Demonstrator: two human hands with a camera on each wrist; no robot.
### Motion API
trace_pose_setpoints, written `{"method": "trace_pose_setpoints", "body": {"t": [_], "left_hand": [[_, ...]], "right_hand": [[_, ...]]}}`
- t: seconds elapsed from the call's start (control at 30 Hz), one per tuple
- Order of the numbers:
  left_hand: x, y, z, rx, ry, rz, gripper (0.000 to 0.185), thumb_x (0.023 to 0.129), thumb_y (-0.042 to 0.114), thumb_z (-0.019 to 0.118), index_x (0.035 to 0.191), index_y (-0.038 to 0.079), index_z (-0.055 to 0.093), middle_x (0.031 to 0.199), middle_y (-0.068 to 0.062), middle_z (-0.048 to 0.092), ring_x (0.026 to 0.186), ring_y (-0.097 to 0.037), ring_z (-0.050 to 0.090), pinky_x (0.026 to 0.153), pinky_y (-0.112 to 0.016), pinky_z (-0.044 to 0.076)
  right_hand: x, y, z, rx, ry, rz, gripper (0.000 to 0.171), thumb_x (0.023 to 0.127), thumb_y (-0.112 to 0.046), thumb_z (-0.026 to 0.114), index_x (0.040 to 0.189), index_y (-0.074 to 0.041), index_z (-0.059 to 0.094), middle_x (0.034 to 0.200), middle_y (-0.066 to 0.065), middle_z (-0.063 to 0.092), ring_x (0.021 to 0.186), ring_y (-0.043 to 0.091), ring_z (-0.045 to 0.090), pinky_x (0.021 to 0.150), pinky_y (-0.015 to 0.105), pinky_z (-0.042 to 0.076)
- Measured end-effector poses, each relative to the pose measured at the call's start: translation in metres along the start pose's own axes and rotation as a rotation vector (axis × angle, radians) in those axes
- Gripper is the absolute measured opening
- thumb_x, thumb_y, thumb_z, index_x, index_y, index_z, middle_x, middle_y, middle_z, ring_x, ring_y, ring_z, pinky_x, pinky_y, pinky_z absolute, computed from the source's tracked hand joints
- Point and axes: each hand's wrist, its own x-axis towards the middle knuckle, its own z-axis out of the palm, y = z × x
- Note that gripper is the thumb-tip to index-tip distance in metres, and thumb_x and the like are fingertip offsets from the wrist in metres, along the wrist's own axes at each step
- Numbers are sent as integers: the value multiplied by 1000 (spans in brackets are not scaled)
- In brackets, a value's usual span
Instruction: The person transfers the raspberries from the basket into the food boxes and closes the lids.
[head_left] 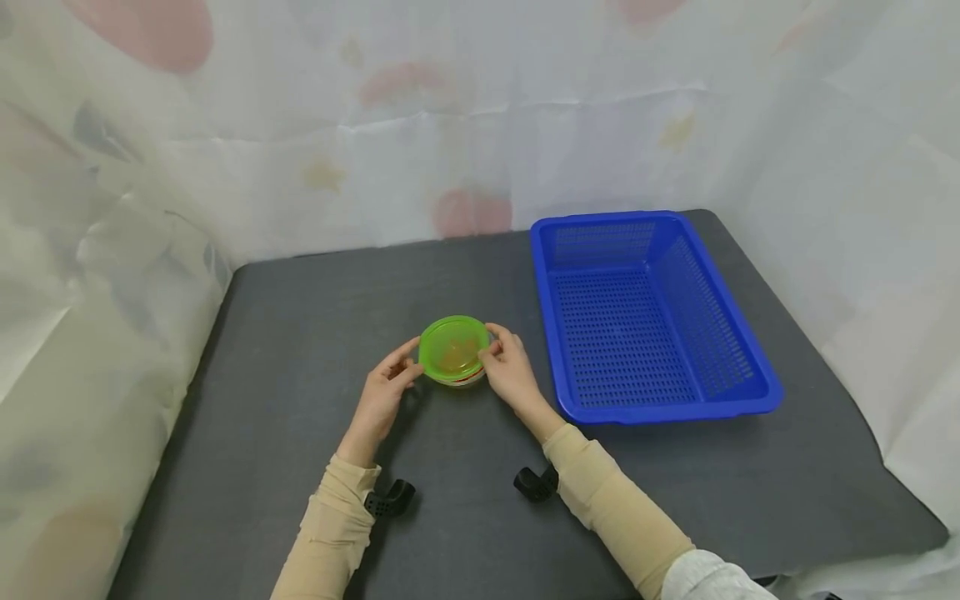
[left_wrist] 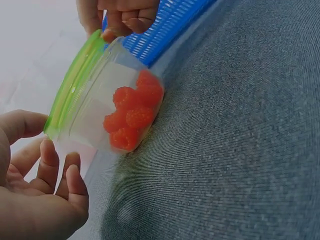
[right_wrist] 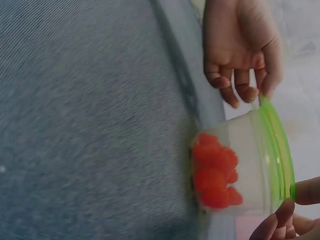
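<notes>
A round clear plastic food container (left_wrist: 117,65) stands on the grey table, with a green lid (head_left: 453,343) over its top. Several red raspberries (left_wrist: 132,112) lie at its bottom, visible through the wall in both wrist views. My left hand (head_left: 382,398) pinches the lid's left edge between thumb and forefinger, its other fingers loosely bent below the rim. On the opposite side, my right hand (head_left: 512,371) grips the lid's edge with thumb and fingers.
A blue perforated plastic basket (head_left: 671,414) stands to the right of the container on the grey cloth-covered table (head_left: 300,400). White patterned sheeting (head_left: 420,167) hangs behind and at both sides. Black wrist devices (head_left: 390,498) jut inward from both forearms.
</notes>
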Motion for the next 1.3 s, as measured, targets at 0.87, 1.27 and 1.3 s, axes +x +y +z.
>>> {"method": "trace_pose_setpoints", "body": {"t": [0.87, 1.27, 1.3], "left_hand": [[-12, 4, 14, -137, -50, 36, 50, 95, 11, 52, 143, 16, 37, 96, 1, 53, 85, -9, 60, 86, -32, 51], [-5, -9, 15, -192, -48, 91, 49, 94, 12, 54, 140, 16, 37, 94, 1, 58, 82, -12, 61, 81, -28, 51], [-5, -9, 15, -197, -52, 92, 50, 94, 13, 54, 141, 15, 36, 94, 1, 58, 82, -12, 62, 81, -27, 51]], "right_hand": [[3, 23, 0, 114, 11, -122, 44, 92, -6, 52, 135, -4, 47, 73, 0, 45, 59, 9, 45, 63, 24, 46], [5, 25, -2, 77, 5, -101, 46, 96, -16, 52, 140, -9, 43, 81, 3, 45, 73, 13, 44, 71, 25, 43], [5, 26, -2, 69, 2, -103, 46, 96, -17, 51, 141, -9, 41, 82, 4, 45, 75, 14, 43, 72, 25, 42]]}}
